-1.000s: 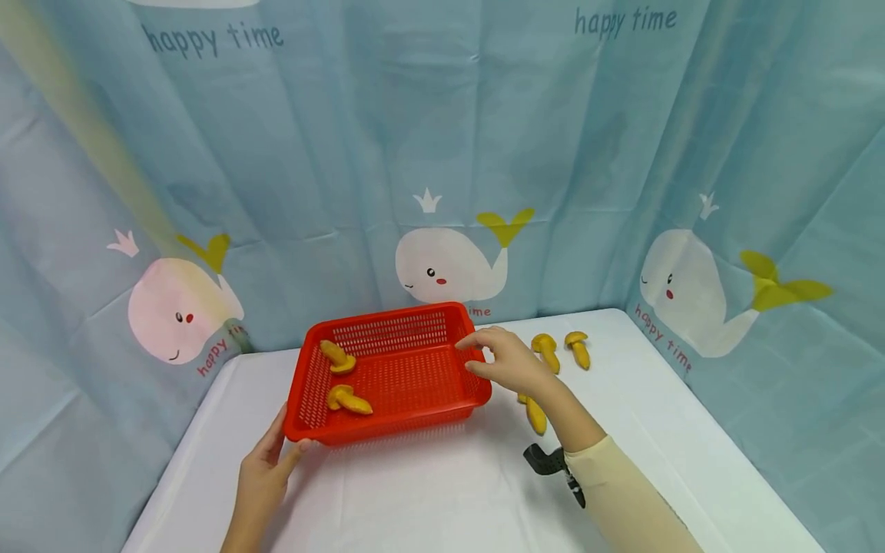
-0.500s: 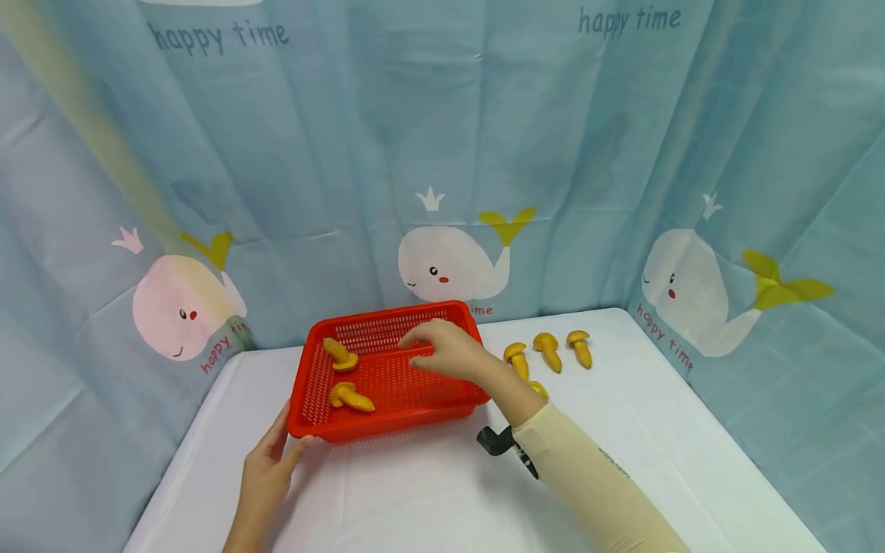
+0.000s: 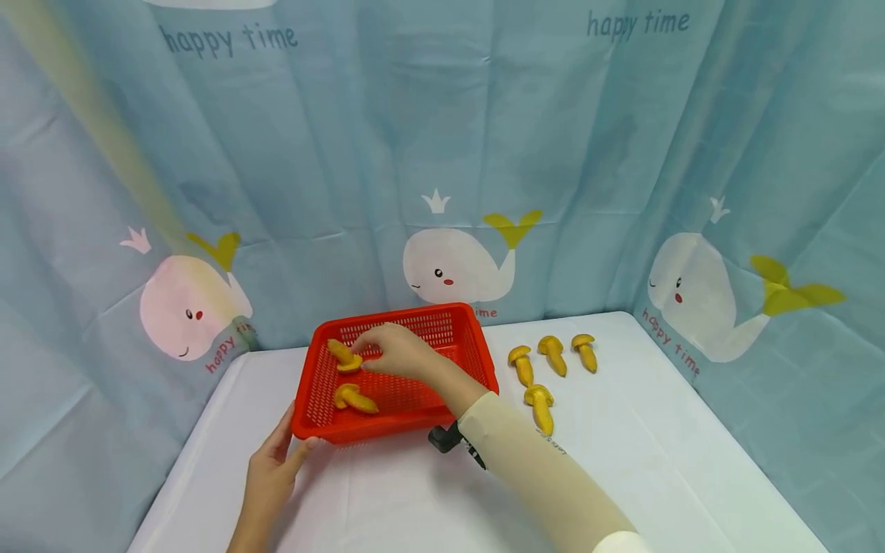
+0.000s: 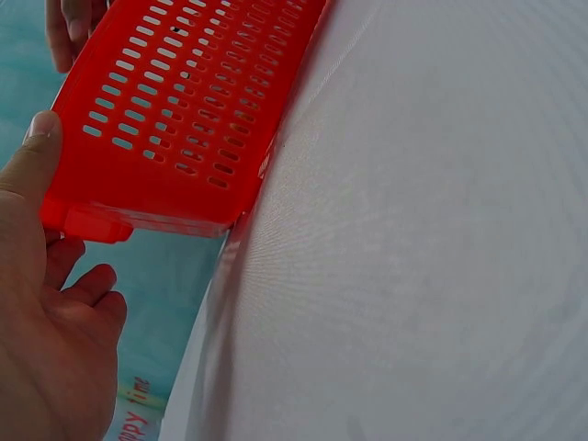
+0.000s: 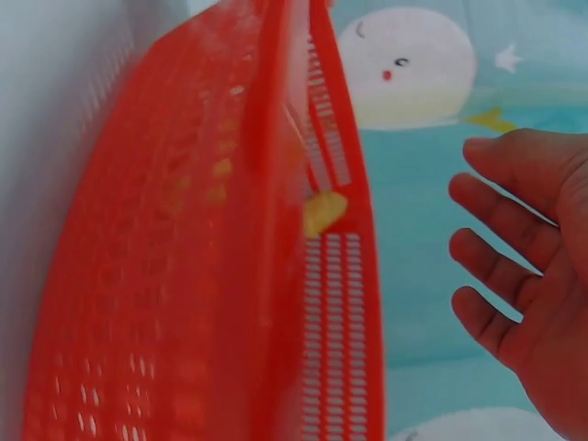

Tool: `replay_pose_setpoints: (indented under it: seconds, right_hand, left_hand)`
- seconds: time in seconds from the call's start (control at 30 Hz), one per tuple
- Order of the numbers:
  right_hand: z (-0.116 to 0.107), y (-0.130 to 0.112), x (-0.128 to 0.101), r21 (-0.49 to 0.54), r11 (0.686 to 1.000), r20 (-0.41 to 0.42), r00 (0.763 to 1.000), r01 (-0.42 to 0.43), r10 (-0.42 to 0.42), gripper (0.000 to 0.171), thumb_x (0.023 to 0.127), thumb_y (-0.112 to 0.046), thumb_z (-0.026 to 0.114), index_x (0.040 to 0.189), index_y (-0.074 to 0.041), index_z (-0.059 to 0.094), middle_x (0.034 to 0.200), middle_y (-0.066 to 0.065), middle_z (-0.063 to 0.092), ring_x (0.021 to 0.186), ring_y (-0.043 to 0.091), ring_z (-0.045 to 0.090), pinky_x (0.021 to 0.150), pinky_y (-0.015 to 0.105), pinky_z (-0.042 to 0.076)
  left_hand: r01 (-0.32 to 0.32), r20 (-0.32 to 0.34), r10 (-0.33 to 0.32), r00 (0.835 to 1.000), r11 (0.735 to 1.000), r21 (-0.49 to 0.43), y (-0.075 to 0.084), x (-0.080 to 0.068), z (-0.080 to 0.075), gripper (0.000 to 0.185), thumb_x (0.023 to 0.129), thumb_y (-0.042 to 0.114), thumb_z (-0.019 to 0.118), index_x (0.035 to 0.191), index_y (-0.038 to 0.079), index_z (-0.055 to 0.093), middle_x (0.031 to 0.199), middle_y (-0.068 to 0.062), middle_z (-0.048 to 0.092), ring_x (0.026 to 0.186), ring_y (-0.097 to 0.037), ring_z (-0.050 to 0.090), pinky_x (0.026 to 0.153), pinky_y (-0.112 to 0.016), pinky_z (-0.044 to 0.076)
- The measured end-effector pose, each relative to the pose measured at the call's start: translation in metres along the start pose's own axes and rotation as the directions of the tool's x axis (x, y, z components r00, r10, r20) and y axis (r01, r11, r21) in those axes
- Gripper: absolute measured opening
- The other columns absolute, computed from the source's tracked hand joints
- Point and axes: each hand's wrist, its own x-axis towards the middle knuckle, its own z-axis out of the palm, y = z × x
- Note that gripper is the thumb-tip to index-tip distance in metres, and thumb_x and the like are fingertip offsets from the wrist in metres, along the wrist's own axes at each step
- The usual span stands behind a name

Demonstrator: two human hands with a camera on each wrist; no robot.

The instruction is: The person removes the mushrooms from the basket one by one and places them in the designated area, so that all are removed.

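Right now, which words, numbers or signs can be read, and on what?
"happy time", grey, twice, high on the blue curtain.
"happy time", red, under the right whale.
"happy ti", red, under the left whale, end creased.
"ime", red, under the middle whale, start behind the red basket.
"appy time", red, curtain in left wrist view, start cut off.
Right sleeve: lettering too small to read.

A curtained-off tabletop space, in what kind of building cannot be told: pale-blue whale-print curtains [image 3: 359, 146] (lettered "happy time") hang behind the white-covered table [image 3: 664, 476] and along both its sides.
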Motion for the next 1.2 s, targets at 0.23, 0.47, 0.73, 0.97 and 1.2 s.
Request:
replay_pose_setpoints:
  seconds: [0.23, 0.47, 0.73, 0.97, 1.2]
  right_hand:
    - [0.026, 0.001, 0.024, 0.08, 0.997, 0.006, 1.0, -0.005, 0.004, 0.029, 0.094, -0.023, 0.076, 0.123, -0.025, 0.074, 0.121, -0.011, 0.071, 0.109, 0.007, 0.06, 0.09, 0.016, 0.054]
    - [0.05, 0.008, 0.04, 0.131, 0.99, 0.029, 0.999, -0.048, 0.045, 0.029, 0.094, -0.021, 0.076, 0.123, -0.021, 0.075, 0.12, -0.007, 0.072, 0.112, 0.017, 0.065, 0.088, 0.016, 0.055]
    - [0.071, 0.01, 0.046, 0.214, 0.966, 0.09, 0.988, -0.143, 0.126, 0.029, 0.094, -0.016, 0.076, 0.123, -0.019, 0.076, 0.122, -0.005, 0.072, 0.097, 0.005, 0.063, 0.079, 0.014, 0.056]
    - [0.082, 0.014, 0.049, 0.183, 0.965, 0.128, 0.978, -0.187, 0.165, 0.031, 0.092, -0.016, 0.078, 0.123, -0.021, 0.076, 0.119, -0.006, 0.071, 0.1, 0.006, 0.061, 0.087, 0.018, 0.056]
    - [0.087, 0.019, 0.054, 0.132, 0.972, 0.165, 0.971, -0.193, 0.17, 0.031, 0.092, -0.019, 0.078, 0.123, -0.023, 0.076, 0.119, -0.01, 0.07, 0.104, 0.005, 0.059, 0.095, 0.02, 0.054]
  left_hand:
    - [0.003, -0.004, -0.003, 1.0, 1.0, 0.008, -0.001, 0.002, 0.002, 0.076, 0.094, 0.032, 0.074, 0.16, 0.029, 0.037, 0.161, 0.003, 0.042, 0.15, -0.01, 0.036, 0.107, -0.02, 0.04]
    - [0.009, 0.01, -0.008, 1.0, 1.0, -0.014, -0.001, -0.001, 0.003, 0.074, 0.094, 0.031, 0.074, 0.159, 0.035, 0.037, 0.162, 0.003, 0.041, 0.149, -0.007, 0.036, 0.108, -0.023, 0.04]
    - [0.03, 0.019, -0.03, 0.999, 1.0, 0.009, 0.001, -0.002, 0.002, 0.075, 0.094, 0.036, 0.073, 0.158, 0.039, 0.035, 0.162, 0.007, 0.04, 0.152, -0.016, 0.034, 0.108, -0.025, 0.039]
    - [0.034, 0.018, -0.034, 0.999, 0.999, 0.013, 0.002, -0.002, 0.001, 0.076, 0.093, 0.036, 0.074, 0.158, 0.041, 0.035, 0.162, 0.007, 0.04, 0.151, -0.014, 0.035, 0.108, -0.025, 0.04]
    - [0.001, 0.005, -0.001, 1.0, 1.0, 0.004, -0.003, 0.001, 0.001, 0.076, 0.093, 0.031, 0.075, 0.158, 0.038, 0.036, 0.161, 0.006, 0.041, 0.149, -0.006, 0.035, 0.108, -0.021, 0.039]
